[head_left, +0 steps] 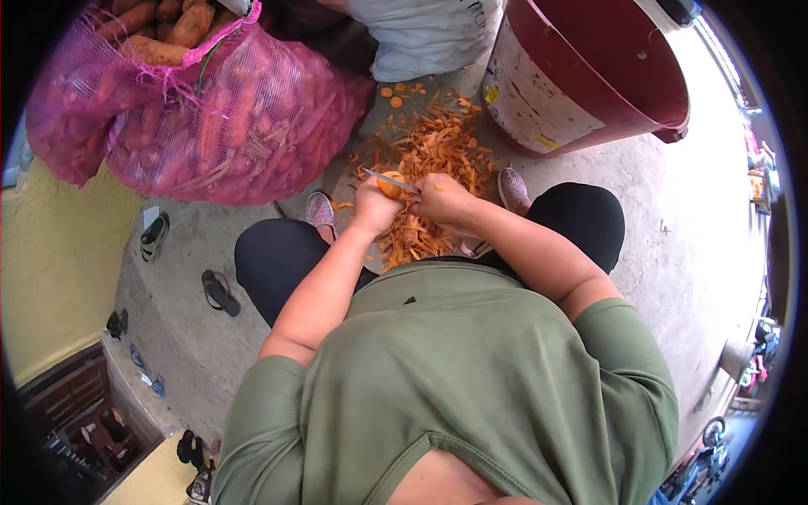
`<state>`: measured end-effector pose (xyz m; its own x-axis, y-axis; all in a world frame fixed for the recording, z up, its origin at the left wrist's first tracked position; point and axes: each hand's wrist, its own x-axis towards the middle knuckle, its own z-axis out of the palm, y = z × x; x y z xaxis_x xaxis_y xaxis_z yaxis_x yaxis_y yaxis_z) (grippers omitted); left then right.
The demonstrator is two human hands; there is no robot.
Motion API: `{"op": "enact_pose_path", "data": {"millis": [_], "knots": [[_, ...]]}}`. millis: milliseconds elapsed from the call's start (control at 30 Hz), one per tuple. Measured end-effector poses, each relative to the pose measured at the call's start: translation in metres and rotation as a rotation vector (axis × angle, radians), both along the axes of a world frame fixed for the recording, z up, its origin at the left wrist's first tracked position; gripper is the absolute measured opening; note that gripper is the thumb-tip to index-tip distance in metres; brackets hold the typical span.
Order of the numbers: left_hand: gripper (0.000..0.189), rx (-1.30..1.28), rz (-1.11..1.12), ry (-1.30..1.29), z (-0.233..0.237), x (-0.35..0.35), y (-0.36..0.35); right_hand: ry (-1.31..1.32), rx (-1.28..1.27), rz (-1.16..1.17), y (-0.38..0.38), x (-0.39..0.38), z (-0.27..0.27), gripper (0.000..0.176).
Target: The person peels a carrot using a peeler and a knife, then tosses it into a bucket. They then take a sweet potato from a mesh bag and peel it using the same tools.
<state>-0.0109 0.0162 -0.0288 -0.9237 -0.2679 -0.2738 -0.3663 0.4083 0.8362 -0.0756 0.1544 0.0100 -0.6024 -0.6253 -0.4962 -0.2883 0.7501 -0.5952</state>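
Observation:
Between my knees, above a heap of orange peelings on the ground, my two hands are close together. My left hand is closed around a peeled carrot, whose bright orange end shows above the fingers. In my right hand is a knife; its handle is hidden by the fingers. The blade points left and lies across the carrot, apparently touching it. Most of the carrot's length is covered by my left hand.
A pink mesh sack full of carrots stands at upper left, beside a white sack. At upper right is a large dark red bucket. Several round carrot slices lie past the peelings. A sandal lies left of my leg.

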Motion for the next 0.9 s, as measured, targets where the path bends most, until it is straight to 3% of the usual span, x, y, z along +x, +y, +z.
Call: {"op": "enact_pose_path", "data": {"millis": [167, 267, 367, 433, 467, 567, 700, 833, 900], "knots": [[0.034, -0.161, -0.111, 0.037, -0.004, -0.001, -0.002, -0.079, -0.033, 0.076, 0.001, -0.005, -0.013, 0.025], [0.033, -0.104, -0.037, 0.071, -0.012, 0.002, -0.001, -0.011, -0.046, 0.077, 0.002, -0.004, -0.018, 0.024], [0.034, 0.009, 0.023, 0.079, 0.011, 0.003, 0.002, 0.016, 0.211, 0.0, 0.016, -0.023, -0.064, 0.024], [0.033, 0.12, -0.05, 0.061, 0.015, 0.001, 0.001, -0.014, 0.345, -0.007, 0.038, -0.042, -0.08, 0.025], [0.033, 0.179, -0.072, 0.053, 0.015, 0.003, 0.001, 0.005, 0.268, 0.05, 0.037, -0.048, -0.085, 0.025], [0.035, 0.59, 0.025, -0.063, 0.008, 0.01, -0.004, -0.029, -0.016, -0.087, 0.018, -0.03, -0.044, 0.025], [0.037, 0.8, -0.007, -0.117, 0.014, 0.004, -0.004, -0.033, -0.202, 0.01, 0.011, -0.005, -0.003, 0.023], [0.035, 0.942, -0.152, -0.184, 0.02, 0.004, -0.011, 0.029, -0.192, 0.125, 0.01, -0.006, 0.004, 0.021], [0.034, 0.937, -0.312, -0.241, 0.022, 0.005, -0.013, 0.017, -0.065, 0.041, 0.016, -0.018, -0.026, 0.022]]}}
